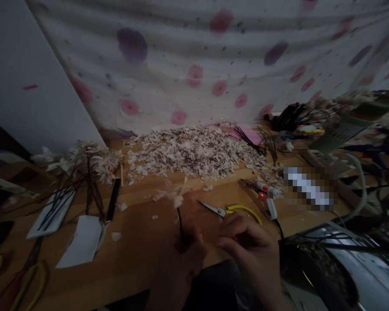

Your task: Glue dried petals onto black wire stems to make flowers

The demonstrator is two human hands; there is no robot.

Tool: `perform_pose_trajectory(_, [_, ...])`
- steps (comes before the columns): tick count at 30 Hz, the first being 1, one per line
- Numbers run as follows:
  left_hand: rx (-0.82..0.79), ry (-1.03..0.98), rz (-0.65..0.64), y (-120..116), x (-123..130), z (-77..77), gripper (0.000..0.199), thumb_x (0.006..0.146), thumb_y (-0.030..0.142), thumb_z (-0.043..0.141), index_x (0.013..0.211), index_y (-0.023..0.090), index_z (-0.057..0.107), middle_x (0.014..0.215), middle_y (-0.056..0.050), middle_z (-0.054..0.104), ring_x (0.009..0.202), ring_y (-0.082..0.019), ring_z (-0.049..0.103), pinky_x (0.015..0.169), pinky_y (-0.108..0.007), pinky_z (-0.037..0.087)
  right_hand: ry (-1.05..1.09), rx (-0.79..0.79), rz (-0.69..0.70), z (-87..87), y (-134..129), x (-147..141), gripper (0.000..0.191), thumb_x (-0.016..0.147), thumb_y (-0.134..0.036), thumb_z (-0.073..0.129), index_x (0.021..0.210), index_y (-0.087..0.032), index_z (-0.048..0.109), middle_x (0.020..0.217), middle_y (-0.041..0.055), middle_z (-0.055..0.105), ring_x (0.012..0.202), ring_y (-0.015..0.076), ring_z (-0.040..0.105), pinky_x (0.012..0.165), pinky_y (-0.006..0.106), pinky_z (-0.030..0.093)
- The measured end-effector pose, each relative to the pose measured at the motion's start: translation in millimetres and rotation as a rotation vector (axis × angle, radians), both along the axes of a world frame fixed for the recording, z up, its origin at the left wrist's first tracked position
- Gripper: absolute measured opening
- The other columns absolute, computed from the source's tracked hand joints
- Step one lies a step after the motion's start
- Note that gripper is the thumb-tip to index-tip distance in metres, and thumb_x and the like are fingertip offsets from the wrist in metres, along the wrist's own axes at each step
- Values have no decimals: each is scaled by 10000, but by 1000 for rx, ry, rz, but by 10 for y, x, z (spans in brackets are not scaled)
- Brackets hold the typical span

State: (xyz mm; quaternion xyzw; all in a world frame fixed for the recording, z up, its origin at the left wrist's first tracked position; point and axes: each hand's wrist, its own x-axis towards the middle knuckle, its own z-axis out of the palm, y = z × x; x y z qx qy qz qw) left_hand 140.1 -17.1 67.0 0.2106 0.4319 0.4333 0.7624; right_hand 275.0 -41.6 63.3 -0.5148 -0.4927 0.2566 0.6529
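My left hand [189, 255] is closed around the dark stem of an artificial flower [175, 198], whose pale petals stand upright above the fist. To its right, my right hand [251, 248] is raised with thumb and fingertips close together in a pinch. Whatever may be between those fingertips is too small and dim to make out. Just behind the right hand lie yellow-handled scissors [215, 209], blades pointing left and partly covered by the hand. A white glue gun [268, 201] with a lit red light rests farther right.
A wide heap of pale petals [188, 151] spreads along the back. Finished flowers [97, 164] with dark stems lie at left, near white cards [81, 242] and a second pair of scissors [35, 280]. Bare stems [251, 140], a green cylinder [346, 125] and cables crowd the right.
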Motion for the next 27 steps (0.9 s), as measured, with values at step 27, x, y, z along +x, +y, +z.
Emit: perform_pose_trajectory(27, [-85, -101, -77, 23, 77, 2, 403, 512, 471, 915, 708, 149, 771, 453, 93, 329, 408, -12, 211, 380, -138, 188, 224, 18, -60, -148, 16, 221, 558, 986, -439, 484, 487, -193, 448, 494, -30, 398, 503, 112, 409, 492, 242, 336])
